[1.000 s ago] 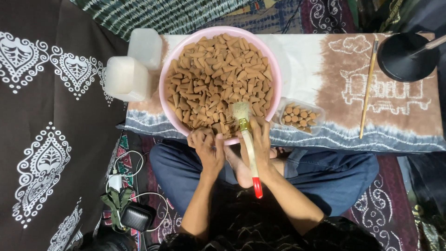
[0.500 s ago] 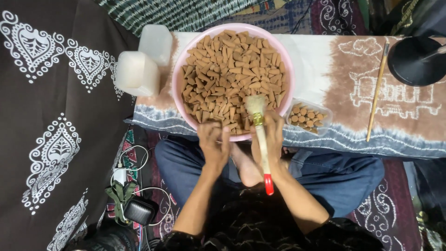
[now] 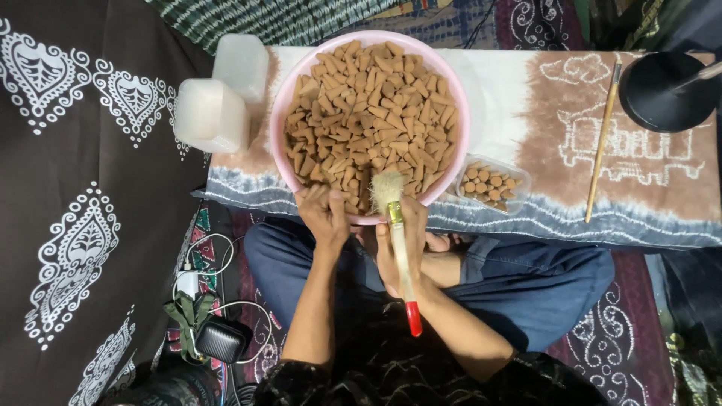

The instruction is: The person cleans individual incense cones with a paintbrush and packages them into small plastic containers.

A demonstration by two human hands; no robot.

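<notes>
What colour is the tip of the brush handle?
Red, on a pale wooden brush held in the right hand; seen in the head view.

Bare cloth [image 3: 526,105] lies open right of the pink basin [image 3: 280,113]; two white tubs [image 3: 210,114] crowd its left side.
</notes>
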